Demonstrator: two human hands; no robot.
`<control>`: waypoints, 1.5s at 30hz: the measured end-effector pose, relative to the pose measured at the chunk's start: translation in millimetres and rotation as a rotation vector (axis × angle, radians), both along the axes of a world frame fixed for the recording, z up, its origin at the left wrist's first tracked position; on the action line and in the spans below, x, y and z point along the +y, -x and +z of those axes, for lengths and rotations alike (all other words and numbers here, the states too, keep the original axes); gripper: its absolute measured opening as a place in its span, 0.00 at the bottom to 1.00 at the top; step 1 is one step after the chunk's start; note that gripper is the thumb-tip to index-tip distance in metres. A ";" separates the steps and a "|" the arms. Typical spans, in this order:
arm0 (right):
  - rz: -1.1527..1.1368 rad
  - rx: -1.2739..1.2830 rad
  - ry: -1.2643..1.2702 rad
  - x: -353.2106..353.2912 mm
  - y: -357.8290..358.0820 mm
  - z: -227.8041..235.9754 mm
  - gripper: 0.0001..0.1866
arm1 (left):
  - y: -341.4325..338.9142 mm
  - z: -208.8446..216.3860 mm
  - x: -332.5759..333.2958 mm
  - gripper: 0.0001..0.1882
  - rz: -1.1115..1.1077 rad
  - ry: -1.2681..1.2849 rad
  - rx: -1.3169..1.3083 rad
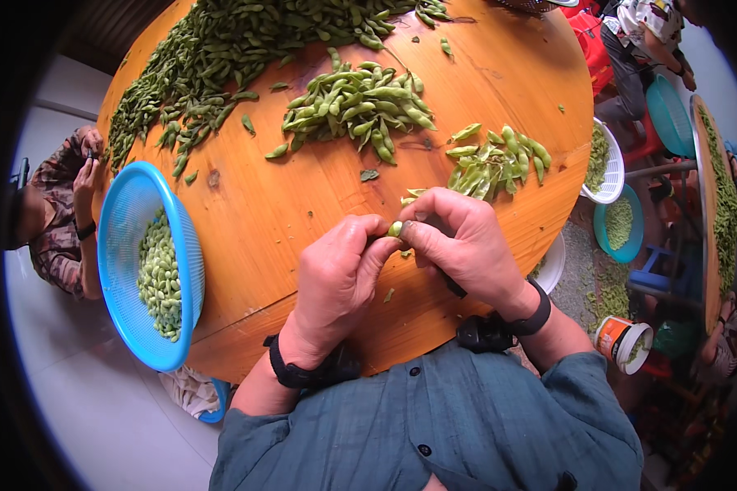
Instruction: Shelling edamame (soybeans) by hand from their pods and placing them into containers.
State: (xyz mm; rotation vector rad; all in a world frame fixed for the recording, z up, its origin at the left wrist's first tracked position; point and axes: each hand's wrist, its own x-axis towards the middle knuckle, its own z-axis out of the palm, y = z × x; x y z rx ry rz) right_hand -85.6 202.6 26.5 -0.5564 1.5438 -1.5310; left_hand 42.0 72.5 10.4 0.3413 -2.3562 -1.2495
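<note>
A green soybean pod [395, 230] is pinched between my two hands over the near part of the round wooden table [254, 221]. My left hand [336, 266] grips one end with thumb and forefinger, while my right hand [467, 241] presses the other end with its thumb; the fingers cover most of the pod. Just beyond my hands sits a small pile of whole pods [356, 106]. Flattened, paler pods [495, 164] lie beside my right hand. To the left, a blue plastic basket [190, 245] holds shelled green beans [160, 278].
A large heap of pods [246, 49] covers the table's far left. Another person [61, 213] sits at the left edge. On the right stand a white basket [612, 184], a teal basin [602, 225], a white bucket [635, 348] and a second table [700, 213] with pods.
</note>
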 end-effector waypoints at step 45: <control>0.027 0.864 0.100 -6.9 -6.7 -9.6 0.06 | -2.1 6.3 -5.8 0.18 -0.012 -1.072 -0.338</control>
